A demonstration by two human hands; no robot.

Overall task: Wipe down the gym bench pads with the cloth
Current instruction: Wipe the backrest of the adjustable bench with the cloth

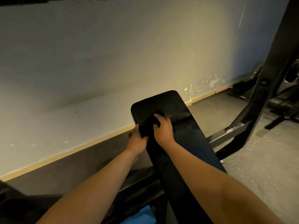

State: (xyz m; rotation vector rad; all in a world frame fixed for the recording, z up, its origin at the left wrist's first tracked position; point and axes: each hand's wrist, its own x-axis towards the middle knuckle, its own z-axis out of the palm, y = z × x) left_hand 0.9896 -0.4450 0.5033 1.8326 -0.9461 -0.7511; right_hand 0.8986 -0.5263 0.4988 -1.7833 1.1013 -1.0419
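1. Bench pad: long, black, textured, speckled with droplets near its far end by the wall.
2. Cloth: black, bunched, on the pad's far left part.
3. Right hand: fingers curled, gripping the cloth.
4. Left hand: clasping the pad's left edge.

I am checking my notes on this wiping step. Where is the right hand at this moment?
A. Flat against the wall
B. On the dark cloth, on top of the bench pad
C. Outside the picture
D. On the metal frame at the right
B: the right hand grips the dark cloth, which lies on top of the black bench pad near its far end.
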